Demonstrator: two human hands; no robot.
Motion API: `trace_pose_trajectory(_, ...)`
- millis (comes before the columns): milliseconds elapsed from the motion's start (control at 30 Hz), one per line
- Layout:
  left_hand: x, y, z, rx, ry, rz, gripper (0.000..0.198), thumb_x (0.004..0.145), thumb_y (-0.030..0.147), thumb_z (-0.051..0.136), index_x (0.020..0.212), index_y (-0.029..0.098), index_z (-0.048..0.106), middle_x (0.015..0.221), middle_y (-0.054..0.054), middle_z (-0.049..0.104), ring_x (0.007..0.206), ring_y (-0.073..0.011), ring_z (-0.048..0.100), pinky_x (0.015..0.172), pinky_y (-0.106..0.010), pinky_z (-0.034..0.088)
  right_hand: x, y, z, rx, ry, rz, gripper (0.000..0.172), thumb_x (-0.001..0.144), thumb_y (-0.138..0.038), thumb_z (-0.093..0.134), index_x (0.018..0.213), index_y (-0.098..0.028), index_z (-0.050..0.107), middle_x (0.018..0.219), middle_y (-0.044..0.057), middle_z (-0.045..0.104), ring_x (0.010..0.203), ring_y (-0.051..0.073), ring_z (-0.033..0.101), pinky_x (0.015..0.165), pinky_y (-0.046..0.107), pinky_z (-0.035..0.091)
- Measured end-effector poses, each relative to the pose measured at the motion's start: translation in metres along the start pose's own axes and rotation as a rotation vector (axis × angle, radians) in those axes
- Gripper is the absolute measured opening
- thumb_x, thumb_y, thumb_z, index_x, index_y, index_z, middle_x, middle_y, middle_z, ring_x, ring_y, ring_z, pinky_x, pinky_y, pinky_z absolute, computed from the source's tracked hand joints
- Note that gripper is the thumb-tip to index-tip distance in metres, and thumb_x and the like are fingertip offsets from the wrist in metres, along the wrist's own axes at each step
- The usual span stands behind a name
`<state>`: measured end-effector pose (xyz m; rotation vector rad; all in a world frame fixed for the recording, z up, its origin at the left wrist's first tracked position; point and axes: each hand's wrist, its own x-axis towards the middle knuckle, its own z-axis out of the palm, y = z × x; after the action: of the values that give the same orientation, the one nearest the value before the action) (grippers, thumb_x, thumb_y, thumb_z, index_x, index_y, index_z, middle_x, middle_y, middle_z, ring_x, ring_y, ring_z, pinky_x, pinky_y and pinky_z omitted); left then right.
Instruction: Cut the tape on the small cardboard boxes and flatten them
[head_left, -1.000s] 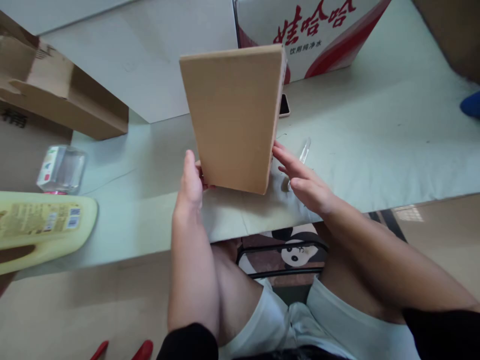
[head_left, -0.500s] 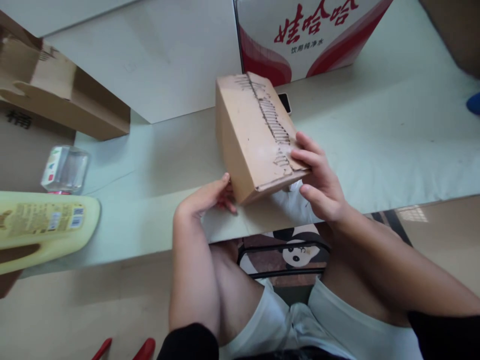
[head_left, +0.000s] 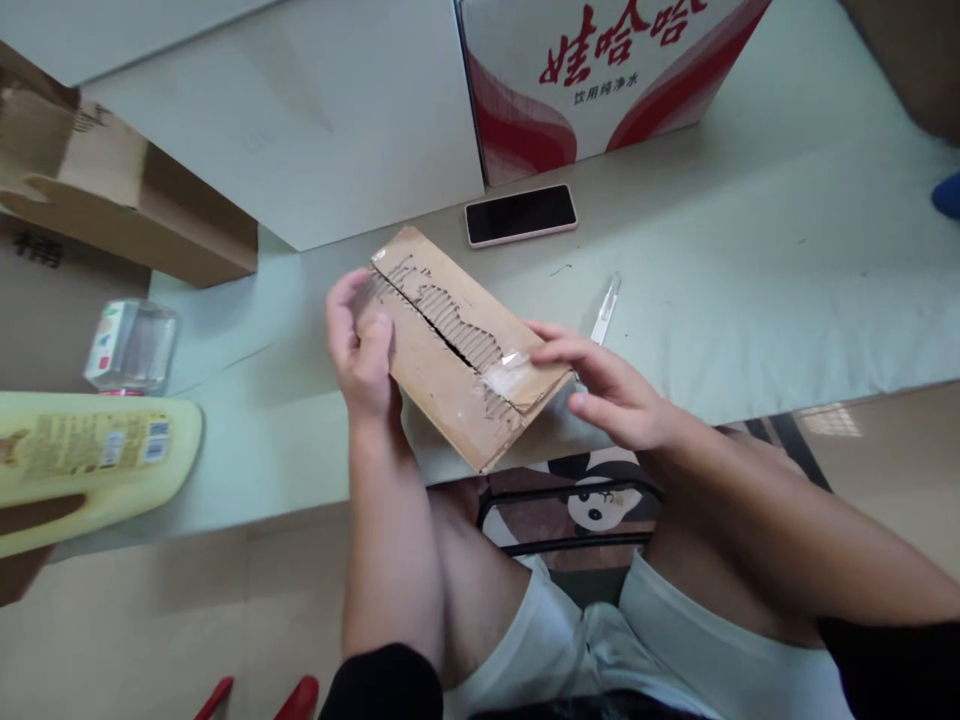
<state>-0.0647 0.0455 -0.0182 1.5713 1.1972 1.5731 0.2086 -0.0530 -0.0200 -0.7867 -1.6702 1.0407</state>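
Observation:
A small brown cardboard box (head_left: 450, 350) is tilted above the front part of the table, its torn, corrugated seam facing up. A narrow dark gap runs along the seam, and a piece of clear tape shines near its right end. My left hand (head_left: 364, 345) grips the box's left side, thumb on the top face. At the right end, my right hand (head_left: 607, 385) touches the box with its fingers apart. A slim pale tool (head_left: 606, 310), perhaps a knife, lies just beyond my right hand. Behind the box rests a phone (head_left: 521, 215), its dark screen up.
A white and red carton (head_left: 600, 110) and a large white box (head_left: 300, 130) stand at the back. On the left are an open brown carton (head_left: 180, 220), a clear bottle (head_left: 139, 345) and a yellow bottle (head_left: 97, 460). The table's front edge (head_left: 285, 495) runs above my legs.
The box has turned and moved left, exposing the phone and the slim tool. My left hand has risen from its lower corner to its left side; my right hand has shifted slightly left.

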Motion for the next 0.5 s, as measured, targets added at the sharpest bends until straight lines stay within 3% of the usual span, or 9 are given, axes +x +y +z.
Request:
trace_pose_trajectory(100,-0.003,0.004,0.005,-0.061,0.007,-0.07,0.044,0.078,0.056,0.072,0.106,0.024,0.059,0.107,-0.007,0.063,0.097,-0.0222,0.062,0.089,-0.036,0.051,0.005,-0.006,-0.003,-0.262,0.243,0.259,0.031,0.097,-0.041,0.048,0.115,-0.024,0.066,0.102,0.006,0.073,0.096,0.022,0.069,0.087,0.039,0.053)
trace_pose_trajectory(133,-0.003,0.004,0.006,-0.069,0.019,-0.082,0.042,0.077,0.054,0.072,0.103,0.023,0.058,0.104,-0.007,0.063,0.095,-0.0218,0.062,0.086,-0.035,0.051,0.008,-0.008,-0.005,-0.4,0.27,0.395,0.03,0.095,-0.039,0.048,0.112,-0.023,0.067,0.087,0.004,0.071,0.082,0.021,0.066,0.077,0.037,0.051)
trace_pose_trajectory(200,-0.002,0.005,0.008,-0.086,0.05,-0.092,0.037,0.076,0.048,0.072,0.099,0.023,0.058,0.1,-0.006,0.063,0.093,-0.0213,0.061,0.085,-0.034,0.05,0.013,-0.011,-0.01,-0.668,0.177,0.664,0.034,0.09,-0.038,0.05,0.115,-0.022,0.067,0.073,0.002,0.066,0.068,0.02,0.059,0.064,0.035,0.042)
trace_pose_trajectory(267,-0.001,0.006,0.01,-0.101,0.072,-0.095,0.031,0.076,0.042,0.071,0.096,0.023,0.059,0.098,-0.006,0.063,0.092,-0.0209,0.061,0.085,-0.034,0.049,0.018,-0.012,-0.013,-0.851,0.004,0.839,0.04,0.09,-0.041,0.05,0.121,-0.023,0.067,0.075,0.003,0.07,0.068,0.022,0.059,0.059,0.034,0.035)
trace_pose_trajectory(333,0.0,0.008,0.011,-0.109,0.097,-0.095,0.025,0.075,0.036,0.068,0.094,0.022,0.06,0.096,-0.005,0.062,0.09,-0.0204,0.06,0.085,-0.034,0.049,0.021,-0.013,-0.014,-0.949,-0.101,0.918,0.04,0.092,-0.044,0.047,0.118,-0.025,0.069,0.083,0.004,0.075,0.073,0.024,0.062,0.058,0.034,0.032)
trace_pose_trajectory(500,0.001,0.012,0.01,-0.011,0.224,-0.099,0.022,0.078,0.037,0.059,0.095,0.024,0.055,0.098,-0.006,0.059,0.097,-0.0227,0.06,0.085,-0.037,0.05,0.021,-0.013,-0.014,-1.051,-0.109,0.948,0.042,0.093,-0.048,0.043,0.109,-0.024,0.073,0.089,0.01,0.076,0.075,0.027,0.065,0.056,0.034,0.032)
